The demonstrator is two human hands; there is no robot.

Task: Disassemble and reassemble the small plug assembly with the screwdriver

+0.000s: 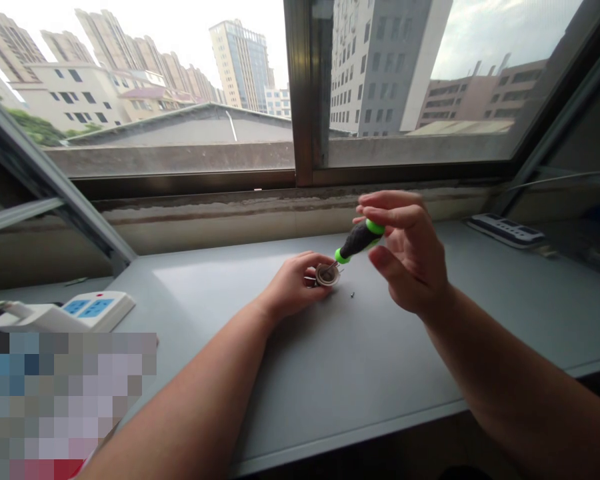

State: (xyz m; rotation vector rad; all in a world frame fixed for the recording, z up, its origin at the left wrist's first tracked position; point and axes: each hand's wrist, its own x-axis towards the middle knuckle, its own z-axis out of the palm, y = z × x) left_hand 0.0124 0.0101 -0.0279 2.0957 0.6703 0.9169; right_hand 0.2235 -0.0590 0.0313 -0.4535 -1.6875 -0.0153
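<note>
My left hand (297, 283) rests on the table with its fingers closed around a small round, cup-shaped whitish part (329, 275), whose open side faces up. Thin metal pieces show at its rim. A screwdriver (356, 241) with a black and bright green handle leans into this part; its shaft enters the opening, and the tip is hidden. My right hand (407, 250) is at the upper end of the handle, fingers loosely around it and thumb held off it. A tiny screw (352, 295) lies on the table just right of the round part.
The grey table (355, 373) runs up to the window wall. At left stands a white power strip (97, 310) with blue sockets and a plugged-in adapter. Another power strip (505, 230) lies at the back right. A metal frame bar (55, 173) slants down at left. A pixelated area covers the lower left.
</note>
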